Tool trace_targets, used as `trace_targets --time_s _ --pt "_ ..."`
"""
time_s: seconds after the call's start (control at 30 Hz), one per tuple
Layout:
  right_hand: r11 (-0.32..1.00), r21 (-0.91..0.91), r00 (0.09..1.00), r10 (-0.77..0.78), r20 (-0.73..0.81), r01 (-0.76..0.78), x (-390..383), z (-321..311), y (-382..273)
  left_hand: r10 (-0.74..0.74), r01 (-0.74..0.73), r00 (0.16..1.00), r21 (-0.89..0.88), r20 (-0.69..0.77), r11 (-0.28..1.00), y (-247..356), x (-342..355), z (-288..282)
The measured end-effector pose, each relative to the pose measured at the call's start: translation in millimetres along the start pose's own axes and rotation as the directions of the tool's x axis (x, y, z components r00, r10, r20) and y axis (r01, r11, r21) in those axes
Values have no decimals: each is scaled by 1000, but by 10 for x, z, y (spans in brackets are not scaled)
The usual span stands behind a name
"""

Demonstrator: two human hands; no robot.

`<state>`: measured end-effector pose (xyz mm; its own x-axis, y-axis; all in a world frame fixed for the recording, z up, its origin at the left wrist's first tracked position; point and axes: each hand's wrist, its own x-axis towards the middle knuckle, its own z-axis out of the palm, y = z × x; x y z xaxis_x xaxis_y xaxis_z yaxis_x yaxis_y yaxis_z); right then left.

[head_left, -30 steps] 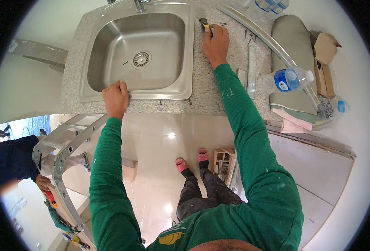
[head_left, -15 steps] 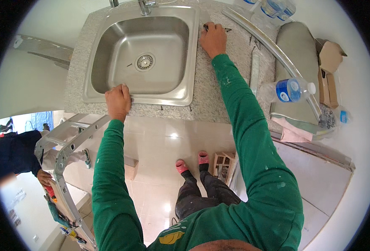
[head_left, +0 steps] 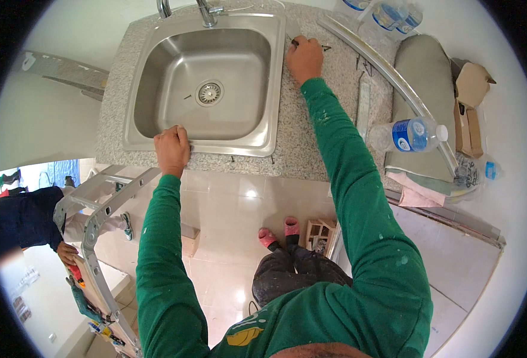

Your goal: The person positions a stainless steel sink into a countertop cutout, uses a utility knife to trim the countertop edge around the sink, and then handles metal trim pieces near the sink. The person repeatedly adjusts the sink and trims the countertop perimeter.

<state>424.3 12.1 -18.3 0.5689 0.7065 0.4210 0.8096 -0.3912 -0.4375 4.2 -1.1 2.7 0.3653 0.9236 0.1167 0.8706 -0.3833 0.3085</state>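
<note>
Since the earlier frame my view has slid down and left, so the steel sink (head_left: pixel 206 89) now sits higher and nearer the middle of the picture, while both of my hands have kept their places on it and beside it. At centre left, my left hand (head_left: pixel 172 149) rests on the sink's near rim, fingers curled over the lip and gripping it. In the upper middle, my right hand (head_left: pixel 304 58) lies on the speckled granite tabletop (head_left: pixel 311 137) just beside the sink's right rim; its fingers are closed around a small dark pencil-like tool (head_left: pixel 295 42) whose tip touches the stone, though I cannot tell exactly what the tool is. A tap (head_left: pixel 205 12) rises at the sink's far edge, at the top of the frame. To the right, a long curved metal strip (head_left: pixel 388 71) runs diagonally across the tabletop, and a clear plastic water bottle with a blue label (head_left: pixel 409 134) lies on its side against a grey cushion-like roll (head_left: pixel 421 77). An open cardboard box (head_left: pixel 469 89) sits at the far right. At lower left, a folding aluminium ladder (head_left: pixel 96 238) stands on the tiled floor, with another person (head_left: pixel 22 218) beside it.
</note>
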Motion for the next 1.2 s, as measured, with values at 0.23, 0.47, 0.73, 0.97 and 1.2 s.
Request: trace_targets --time_s 0.23,0.47,0.73,0.97,1.2 --pt "999 2 996 -32 -82 32 -98 32 -39 4 -3 1000 51 -18 999 -43 -11 25" --pt "995 76 983 -51 -174 65 -80 59 84 2 -1 1000 39 -14 999 4 24 27" --pt "989 140 982 -15 -186 41 -90 48 64 -2 2 1000 33 -9 999 -30 16 49" --pt "985 165 973 -12 -231 51 -145 22 26 -6 6 1000 29 11 1000 -84 30 85" --pt "998 58 968 6 -251 9 -160 34 21 -30 30 1000 67 8 997 38 13 21"
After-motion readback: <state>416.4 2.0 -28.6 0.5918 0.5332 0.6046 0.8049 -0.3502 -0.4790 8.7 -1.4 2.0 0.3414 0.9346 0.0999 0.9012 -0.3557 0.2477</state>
